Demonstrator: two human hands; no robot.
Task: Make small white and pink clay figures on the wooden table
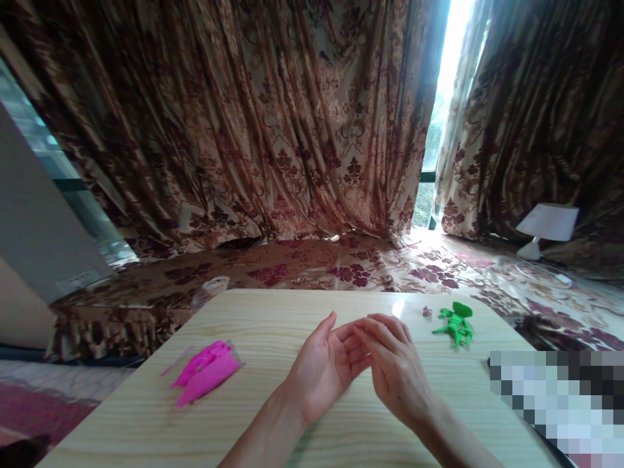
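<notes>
My left hand (324, 364) is held above the table, palm turned up, thumb raised and fingers stretched to the right. Against its fingertips lie the bent, pressed-together fingers of my right hand (397, 361), back facing me. Whatever may be between those fingers is hidden. To the right, a bright green figure (457, 325) with thin limbs and a flat round top rests on the table, beside a tiny pinkish lump (427, 311). Over on the left lies a bright pink soft-looking mass (209, 370) with clear plastic about it.
The pale wood-grain table (273, 312) has rounded far corners. Behind it is a ledge with flowered cloth (312, 263), under patterned curtains (302, 130). A white lamp (548, 222) stands on the ledge at right. A clear plastic container (209, 290) sits past the table's left corner.
</notes>
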